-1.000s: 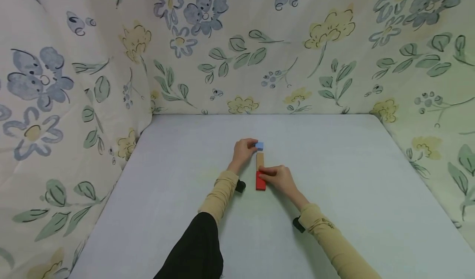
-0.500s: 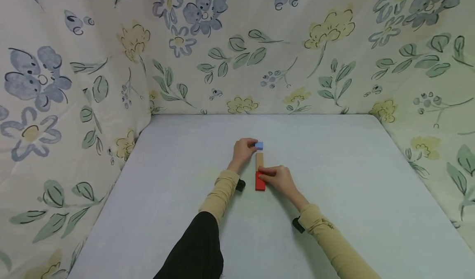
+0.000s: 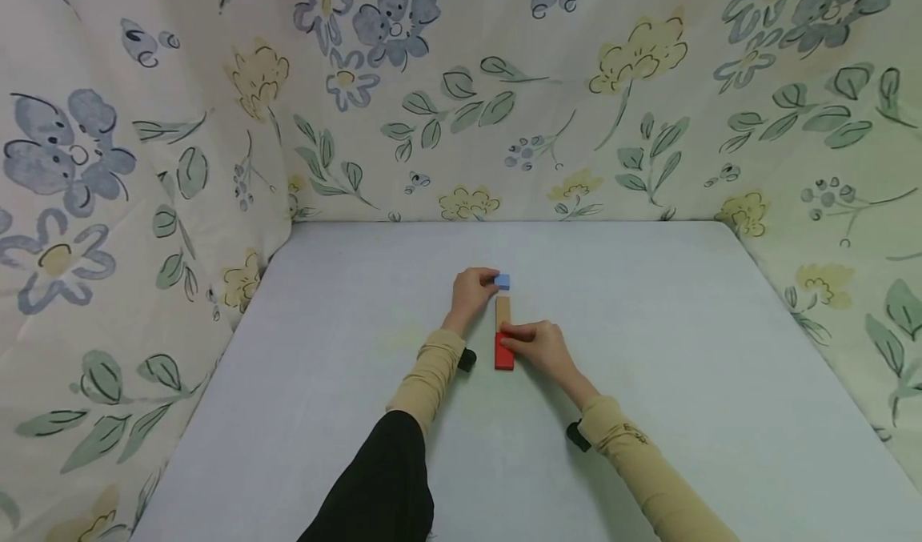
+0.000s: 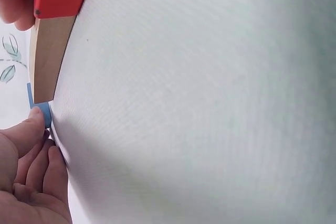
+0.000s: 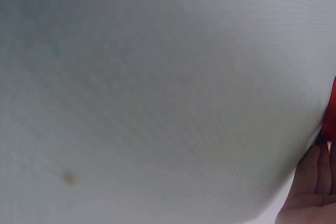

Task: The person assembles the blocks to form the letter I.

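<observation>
Three blocks stand in a line near the middle of the table. A red block [image 3: 505, 354] is nearest, a plain wooden block [image 3: 503, 311] follows against its far end, and a small blue block [image 3: 503, 282] is beyond with a narrow gap in the head view. My left hand [image 3: 471, 295] pinches the blue block from its left side; in the left wrist view the thumb [image 4: 32, 125] presses on it. From the right, my right hand [image 3: 542, 346] grips the red block, fingertips by its seam with the wooden one. Only an edge of red [image 5: 329, 116] shows in the right wrist view.
The white table [image 3: 346, 302] reaches back to a flower-printed curtain [image 3: 461, 150], which also hangs along both sides. Each wrist carries a small black camera, such as the left camera [image 3: 467, 360]. A small brown spot [image 5: 69, 178] marks the surface in the right wrist view.
The blue block has shifted very slightly away from the wooden block, still pinched by my left hand. My right hand and the red and wooden blocks hold their places.
</observation>
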A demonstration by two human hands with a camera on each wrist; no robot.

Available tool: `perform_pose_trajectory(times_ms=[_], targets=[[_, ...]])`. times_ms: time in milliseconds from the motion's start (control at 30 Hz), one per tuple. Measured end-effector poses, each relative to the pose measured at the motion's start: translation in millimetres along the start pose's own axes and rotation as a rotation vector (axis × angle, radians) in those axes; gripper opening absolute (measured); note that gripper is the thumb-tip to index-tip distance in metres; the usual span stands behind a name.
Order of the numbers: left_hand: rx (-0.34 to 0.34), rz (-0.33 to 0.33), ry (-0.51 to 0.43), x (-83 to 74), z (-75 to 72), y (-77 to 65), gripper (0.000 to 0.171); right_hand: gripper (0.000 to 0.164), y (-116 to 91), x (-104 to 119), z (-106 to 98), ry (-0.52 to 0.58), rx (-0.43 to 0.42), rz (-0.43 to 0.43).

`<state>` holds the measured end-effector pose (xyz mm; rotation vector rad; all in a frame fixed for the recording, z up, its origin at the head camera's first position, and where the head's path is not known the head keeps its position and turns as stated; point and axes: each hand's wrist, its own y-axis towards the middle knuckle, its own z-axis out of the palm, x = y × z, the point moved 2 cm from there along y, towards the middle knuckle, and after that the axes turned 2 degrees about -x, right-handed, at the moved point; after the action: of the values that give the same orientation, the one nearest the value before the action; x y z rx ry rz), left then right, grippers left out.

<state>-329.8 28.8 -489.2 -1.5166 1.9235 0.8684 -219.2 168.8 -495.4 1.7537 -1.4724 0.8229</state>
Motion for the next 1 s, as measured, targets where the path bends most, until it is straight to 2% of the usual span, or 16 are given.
perform_pose_trajectory(times_ms=[567,1000], targets=[[0.0,-0.007,0.004,-0.8,-1.2,-0.5,0.03,0.029,1.6,-2.6,0.6,-0.001,0.001,0.015],[0.008,0.012,-0.003,0.5,-0.6,-0.4,0.031,0.028,-0.9,0.2,-0.7,0.009,-0.006,-0.016]])
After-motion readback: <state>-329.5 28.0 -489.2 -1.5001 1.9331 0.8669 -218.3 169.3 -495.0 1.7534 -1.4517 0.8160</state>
